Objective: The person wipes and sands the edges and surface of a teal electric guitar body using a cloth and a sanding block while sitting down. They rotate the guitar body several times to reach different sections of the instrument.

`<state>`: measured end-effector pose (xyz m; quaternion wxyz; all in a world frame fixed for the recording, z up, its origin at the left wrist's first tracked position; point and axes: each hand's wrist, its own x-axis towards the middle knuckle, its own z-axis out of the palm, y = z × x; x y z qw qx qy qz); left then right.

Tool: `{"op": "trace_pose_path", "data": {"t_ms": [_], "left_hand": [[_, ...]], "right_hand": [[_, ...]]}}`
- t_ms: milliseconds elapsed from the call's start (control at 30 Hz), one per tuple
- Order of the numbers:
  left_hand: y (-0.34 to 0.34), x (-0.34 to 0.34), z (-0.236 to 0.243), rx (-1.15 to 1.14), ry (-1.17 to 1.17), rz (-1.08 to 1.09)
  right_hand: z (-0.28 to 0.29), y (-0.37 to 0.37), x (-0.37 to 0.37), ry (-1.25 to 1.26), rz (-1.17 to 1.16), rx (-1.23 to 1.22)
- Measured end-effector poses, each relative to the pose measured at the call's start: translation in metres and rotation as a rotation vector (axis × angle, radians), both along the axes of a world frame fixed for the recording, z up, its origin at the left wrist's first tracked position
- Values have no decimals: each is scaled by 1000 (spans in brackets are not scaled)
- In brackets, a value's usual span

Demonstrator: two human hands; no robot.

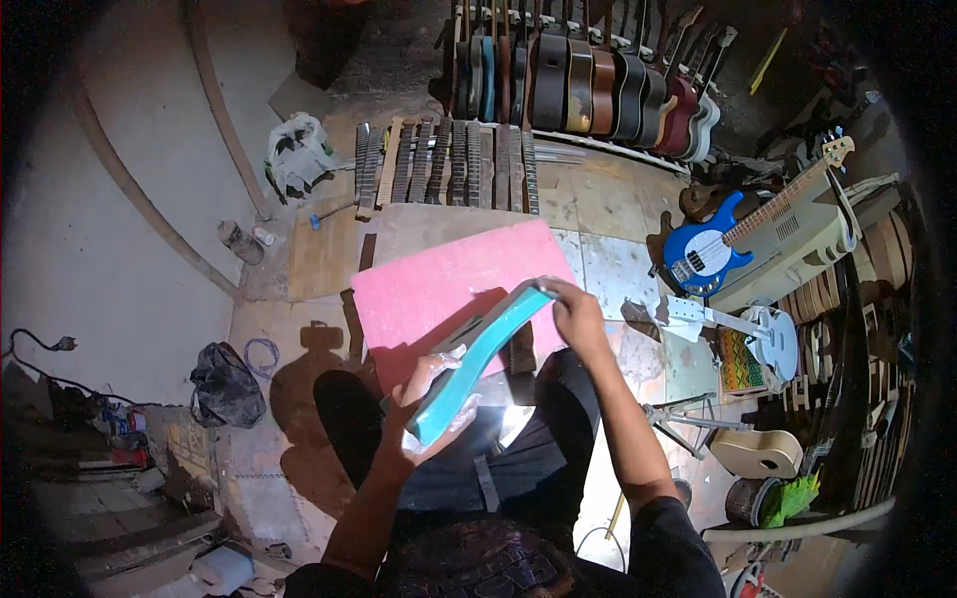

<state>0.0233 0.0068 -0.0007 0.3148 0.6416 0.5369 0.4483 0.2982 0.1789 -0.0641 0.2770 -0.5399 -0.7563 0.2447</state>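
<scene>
Gripping a long teal-painted guitar neck (477,361) at both ends, a person seated in a dim instrument workshop holds the piece slantwise above the lap. The left hand (429,404), which seems wrapped in thin clear plastic, has its fingers (451,411) closed round the lower, nearer end; the right hand (576,311) has its fingers pinched narrow on the upper, far end. The neck runs from lower left to upper right, its painted face turned up, its darker side edge showing along the left. Just beyond it, a pink board (439,284) lies flat on the floor (608,264), the neck's upper end hanging over the board's right edge. The person's dark trousers (528,453) fill the space beneath the hands. Farther out on the floor, a row of unfinished guitar necks (444,164) lies side by side, and behind them a rack of guitar bodies (588,90) stands in dark reds, browns and black. To the right, a blue electric bass (710,249) leans across a pale grey case (797,244), near a white guitar (768,334) and a small pale wooden body (758,450). To the left, a black plastic bag (224,384) sits well apart, with a white bag (297,149) farther back beside a curved strip of wood (224,110).
</scene>
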Motion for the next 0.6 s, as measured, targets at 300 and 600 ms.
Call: {"op": "trace_pose_path", "data": {"t_ms": [300, 600], "left_hand": [[2, -6, -7, 107, -72, -5], [4, -5, -11, 111, 5, 28]], "right_hand": [[15, -50, -34, 130, 54, 59], [2, -70, -51, 105, -20, 191]]}}
